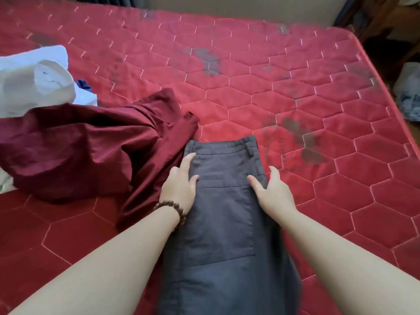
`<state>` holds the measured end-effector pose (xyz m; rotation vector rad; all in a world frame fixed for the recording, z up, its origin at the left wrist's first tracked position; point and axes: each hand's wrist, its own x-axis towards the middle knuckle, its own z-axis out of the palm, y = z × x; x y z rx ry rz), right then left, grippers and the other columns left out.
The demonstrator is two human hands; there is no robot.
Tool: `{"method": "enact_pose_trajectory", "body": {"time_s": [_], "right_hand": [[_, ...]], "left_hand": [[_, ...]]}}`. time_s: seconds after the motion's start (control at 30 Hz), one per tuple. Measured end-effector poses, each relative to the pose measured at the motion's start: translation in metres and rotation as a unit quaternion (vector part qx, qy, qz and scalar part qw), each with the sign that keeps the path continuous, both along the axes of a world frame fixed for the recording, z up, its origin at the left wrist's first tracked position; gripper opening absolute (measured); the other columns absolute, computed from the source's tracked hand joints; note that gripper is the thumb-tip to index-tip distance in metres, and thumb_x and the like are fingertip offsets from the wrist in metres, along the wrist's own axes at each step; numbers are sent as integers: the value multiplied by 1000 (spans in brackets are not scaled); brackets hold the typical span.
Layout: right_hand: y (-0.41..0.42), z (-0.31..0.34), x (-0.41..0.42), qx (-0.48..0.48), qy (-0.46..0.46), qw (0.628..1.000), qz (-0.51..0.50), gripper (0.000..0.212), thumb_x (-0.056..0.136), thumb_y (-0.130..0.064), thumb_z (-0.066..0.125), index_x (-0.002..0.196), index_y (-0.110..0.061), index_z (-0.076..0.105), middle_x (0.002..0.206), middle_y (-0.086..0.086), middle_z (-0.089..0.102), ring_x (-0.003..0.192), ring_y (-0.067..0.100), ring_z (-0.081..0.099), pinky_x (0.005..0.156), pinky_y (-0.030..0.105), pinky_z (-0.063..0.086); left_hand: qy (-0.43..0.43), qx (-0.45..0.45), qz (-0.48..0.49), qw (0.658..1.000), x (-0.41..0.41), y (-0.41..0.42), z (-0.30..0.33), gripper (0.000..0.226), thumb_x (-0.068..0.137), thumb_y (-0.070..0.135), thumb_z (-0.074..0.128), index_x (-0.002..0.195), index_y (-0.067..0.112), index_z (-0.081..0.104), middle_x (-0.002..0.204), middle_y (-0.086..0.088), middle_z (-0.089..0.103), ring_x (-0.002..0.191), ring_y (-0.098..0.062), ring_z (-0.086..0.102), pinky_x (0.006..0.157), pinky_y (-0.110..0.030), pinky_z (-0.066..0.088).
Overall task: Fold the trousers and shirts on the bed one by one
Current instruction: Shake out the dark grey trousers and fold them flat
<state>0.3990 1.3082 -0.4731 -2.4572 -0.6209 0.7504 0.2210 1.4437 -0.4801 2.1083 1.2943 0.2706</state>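
we are smoothing the grey trousers (223, 201) on the bed (295, 87), left hand (181, 186) and right hand (273, 192) spread flat on them, and next we likely fold them across.

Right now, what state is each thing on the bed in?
Grey trousers: laid flat, folded lengthwise, waistband away from the person.
Maroon garment: crumpled, unfolded, touching the trousers' left edge.
White clothes: loose heap at the left edge.
Left hand: open, resting on the trousers' left edge.
Right hand: open, fingers on the trousers' right edge.
Mattress: bare, with dark stains.
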Motion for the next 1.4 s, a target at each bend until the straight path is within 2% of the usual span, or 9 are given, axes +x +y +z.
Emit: {"method": "enact_pose_trajectory", "body": {"time_s": [0.3,0.47,0.6,0.8,0.87,0.93,1.0,1.13,1.4], "right_hand": [[-14,28,4,164,-153,974,-12,39,97,-28,52,134,-17,48,106,11,70,98,35,62,79,38,46],[-11,25,26,-57,-235,970,35,66,97,-39,46,152,-12,19,143,17,36,129,35,36,103,44,32],[1,4,8,-1,-299,921,249,58,98,-34,46,149,-12,30,157,12,23,147,28,14,119,48,8],[-4,-36,4,-125,-266,910,291,60,87,-63,-12,140,-40,-29,154,-7,-30,139,10,-32,115,45,-19],[-1,-33,3,-118,-267,913,284,59,92,-60,-4,144,-40,-21,156,-3,-23,144,12,-23,116,45,-17],[8,-18,4,-62,-290,915,276,55,99,-47,34,150,-30,26,158,6,20,146,27,19,118,49,8],[26,-2,13,41,-335,905,260,28,88,-21,63,115,-11,65,124,15,59,112,39,55,99,50,41],[83,18,37,61,-273,918,282,28,90,-12,57,118,-10,61,122,8,55,110,32,48,91,40,39],[135,-2,57,-24,-194,932,306,42,83,-48,67,112,-22,53,115,-1,49,114,22,40,92,37,31]], "left_hand": [[-155,98,-29,983,30,-2,24,26,91,10,60,117,10,61,98,-11,50,82,-25,53,80,-31,42],[57,167,-13,984,53,-6,14,57,94,35,53,145,18,36,141,-18,35,129,-32,36,105,-41,28],[159,186,-197,949,60,-25,-15,67,97,51,32,153,21,12,160,-11,7,147,-27,3,118,-46,7],[198,188,-233,933,65,-23,-34,65,94,62,16,148,41,-12,160,2,-15,145,-27,-19,115,-54,-7],[161,182,-224,944,63,-22,-29,64,94,59,21,150,40,-4,161,0,-11,146,-28,-14,117,-52,-2],[103,177,-177,963,47,-18,-23,68,91,54,30,152,30,14,161,-8,2,148,-29,-1,119,-47,8],[76,147,-150,975,23,-13,-26,75,88,53,34,152,19,17,160,-12,5,148,-27,3,119,-42,11],[73,121,-201,969,1,-9,-36,82,86,63,28,150,27,-9,160,-1,-7,146,-13,-17,120,-37,-1],[58,123,-216,967,-1,-6,-39,82,83,67,36,150,42,-3,161,3,-8,147,-17,-14,120,-40,0]]}}
